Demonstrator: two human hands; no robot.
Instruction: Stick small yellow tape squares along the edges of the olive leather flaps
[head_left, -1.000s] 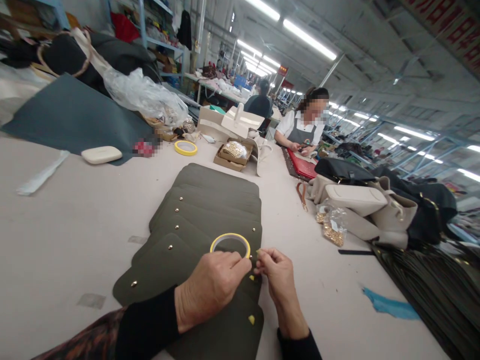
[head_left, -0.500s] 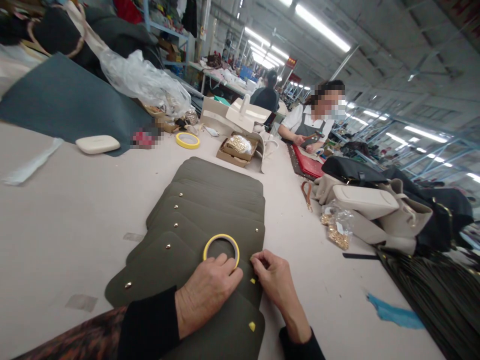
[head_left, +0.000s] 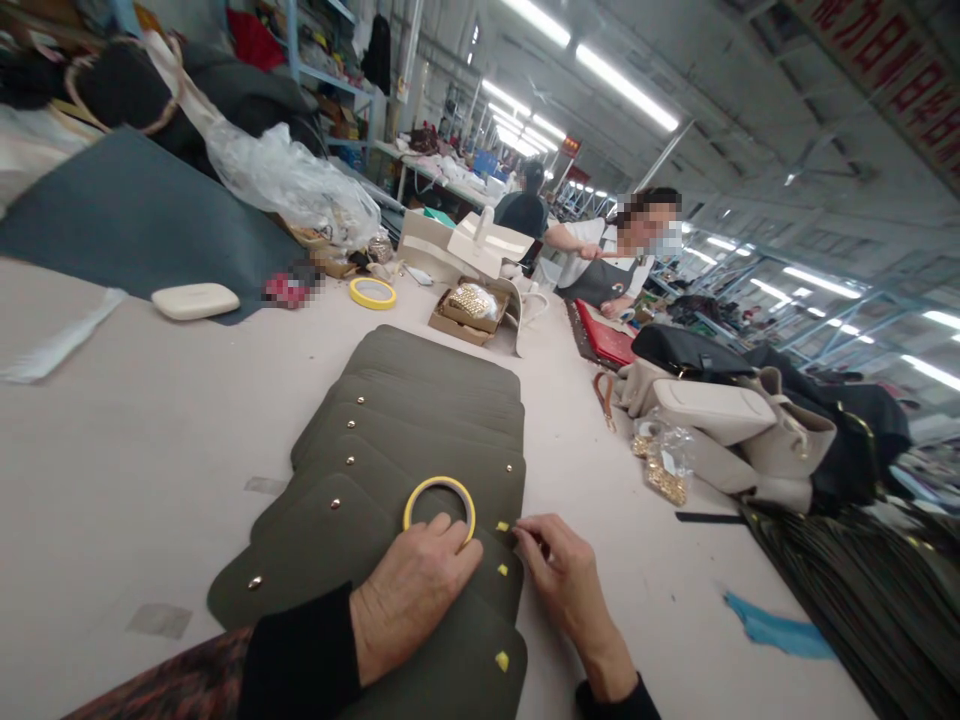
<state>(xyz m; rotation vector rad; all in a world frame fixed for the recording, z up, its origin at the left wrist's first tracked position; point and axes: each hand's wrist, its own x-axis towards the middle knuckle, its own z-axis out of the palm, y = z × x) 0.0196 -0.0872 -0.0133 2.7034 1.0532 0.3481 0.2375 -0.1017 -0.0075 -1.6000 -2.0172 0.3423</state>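
Dark olive leather-like panels [head_left: 420, 440] lie overlapped in a fanned stack, with small gold studs [head_left: 335, 503] along their left side. My left hand [head_left: 420, 590] rests on the stack, closed on a roll of yellow tape [head_left: 439, 482] that stands tilted up from the panels. Along the right edge sit small bits of yellow tape [head_left: 502, 661], one of them [head_left: 502, 526] just left of my right fingertips. My right hand [head_left: 562, 570] is closed at the stack's right edge, thumb and forefinger nearly together; anything between them is too small to make out.
Ahead are another yellow tape roll [head_left: 373, 292] and a cardboard box of gold hardware [head_left: 469, 310]. Beige and black bags [head_left: 720, 405] and dark strips [head_left: 847, 590] fill the right side. Across the table a co-worker [head_left: 600, 260] works by a red piece [head_left: 607, 335].
My right hand has drawn slightly right and down from the panel edge, and a bit of yellow tape now shows there. My left hand keeps the tape roll. The co-worker's arm has risen.
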